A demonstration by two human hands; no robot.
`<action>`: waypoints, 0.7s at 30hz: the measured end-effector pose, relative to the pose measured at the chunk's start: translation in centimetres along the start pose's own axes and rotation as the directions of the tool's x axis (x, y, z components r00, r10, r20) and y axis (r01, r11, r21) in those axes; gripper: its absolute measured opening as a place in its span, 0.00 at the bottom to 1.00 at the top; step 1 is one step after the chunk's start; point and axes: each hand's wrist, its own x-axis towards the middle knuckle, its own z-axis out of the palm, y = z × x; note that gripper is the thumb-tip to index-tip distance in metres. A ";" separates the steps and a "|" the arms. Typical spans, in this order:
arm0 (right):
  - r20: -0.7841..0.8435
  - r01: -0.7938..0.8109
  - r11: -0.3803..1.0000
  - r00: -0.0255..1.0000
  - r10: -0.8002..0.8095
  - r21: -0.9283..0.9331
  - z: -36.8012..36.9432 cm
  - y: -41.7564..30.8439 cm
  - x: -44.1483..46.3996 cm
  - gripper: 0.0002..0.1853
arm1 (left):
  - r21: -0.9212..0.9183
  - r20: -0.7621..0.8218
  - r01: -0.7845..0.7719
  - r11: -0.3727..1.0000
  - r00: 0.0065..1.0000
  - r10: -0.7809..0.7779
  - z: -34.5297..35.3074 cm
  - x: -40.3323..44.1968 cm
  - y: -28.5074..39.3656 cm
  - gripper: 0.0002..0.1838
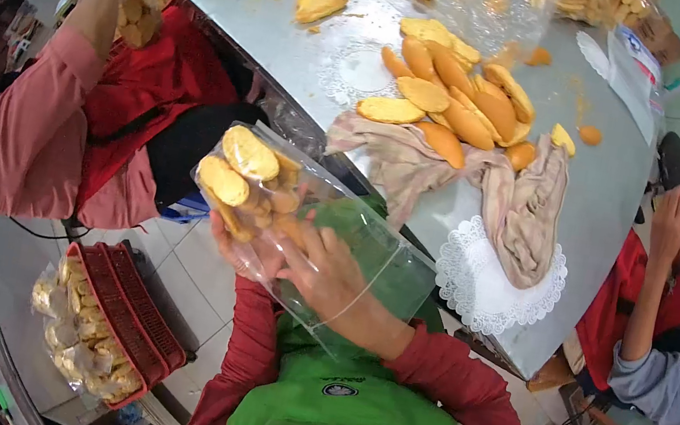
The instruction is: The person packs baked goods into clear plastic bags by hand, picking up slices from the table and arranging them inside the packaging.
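Note:
A long clear plastic bag [407,263] is held tilted in front of my green apron, with yellow oval biscuits [250,154] gathered at its far left end. My left hand [244,244] is closed around the filled end from below, its fingers partly hidden by the biscuits. My right hand [330,278] shows through the plastic with bent fingers against the bag's filled part; whether it is inside or behind the film I cannot tell. The bag's slack end stretches right toward the table corner.
On the metal table [286,48] lie loose biscuits [465,99], a crumpled cloth [523,206] and white paper doilies [500,278]. A red crate [118,320] of filled bags stands lower left. A person in pink sleeves [28,132] holds a bag left; another person [660,352] sits right.

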 end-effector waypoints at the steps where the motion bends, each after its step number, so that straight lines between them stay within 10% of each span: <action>1: 0.002 0.006 0.998 1.000 -0.006 0.057 0.4 0.5 -0.6 0.28 | 0.000 0.022 -0.009 1.000 1.000 0.009 0.0 0.0 0.1 0.44; 6: 0.138 -0.048 0.961 0.990 0.011 0.272 -1.7 2.1 -3.1 0.32 | -0.473 -0.011 -0.053 0.880 0.998 0.054 1.3 -0.6 -0.6 0.45; 9: 0.273 -0.106 0.953 0.962 0.027 0.282 -5.3 1.5 -3.6 0.33 | 0.124 -0.167 -0.074 0.990 0.981 0.094 1.7 0.1 -0.3 0.45; 13: 0.319 -0.089 0.930 0.947 -0.031 0.356 -12.6 3.2 -3.0 0.22 | 0.140 -0.162 -0.147 0.979 0.972 0.169 -0.3 -0.1 2.3 0.43; 14: 0.356 -0.409 0.865 0.885 0.299 0.291 -15.4 2.6 -1.8 0.14 | 0.036 -0.130 -0.173 0.984 0.976 0.176 -0.5 -0.2 2.8 0.42; 16: -0.188 -0.377 0.926 0.908 0.374 0.016 -16.9 7.5 -1.3 0.12 | -0.174 -0.068 -0.208 0.963 0.978 0.199 -0.5 -0.4 3.5 0.42; 18: -0.556 -0.460 0.850 0.790 0.260 -0.256 -19.4 13.0 1.2 0.10 | 0.076 -0.145 -0.283 0.956 0.946 0.291 -2.3 -0.9 4.4 0.40; 21: -0.529 -0.637 0.599 0.759 0.378 -0.486 -20.7 19.1 2.3 0.12 | -0.022 -0.029 -0.271 0.962 0.962 0.270 -1.8 -1.1 4.8 0.40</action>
